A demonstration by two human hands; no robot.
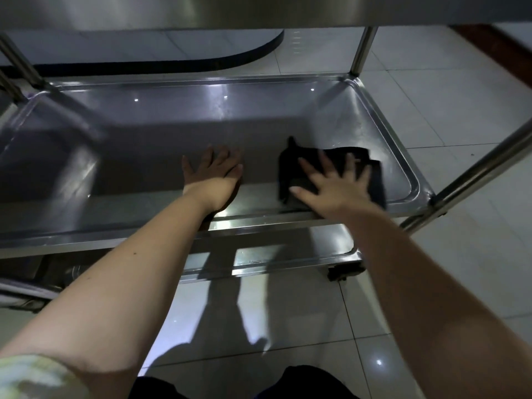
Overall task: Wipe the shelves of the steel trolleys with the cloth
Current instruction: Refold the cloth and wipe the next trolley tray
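Forearms (129, 269) stretch out to the steel shelf (129, 156): left hand (214, 172) lies flat on bare metal, fingers spread, and right hand (335, 182), splayed too, presses the dark cloth (289, 168) down near the shelf's right end.

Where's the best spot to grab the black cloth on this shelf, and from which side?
Pinch the raised corner of the cloth at its far left, coming from the left: it peaks up off the shelf, while the rest lies flat under the spread right hand. The left hand, flat on bare steel beside it, is probably nearest.
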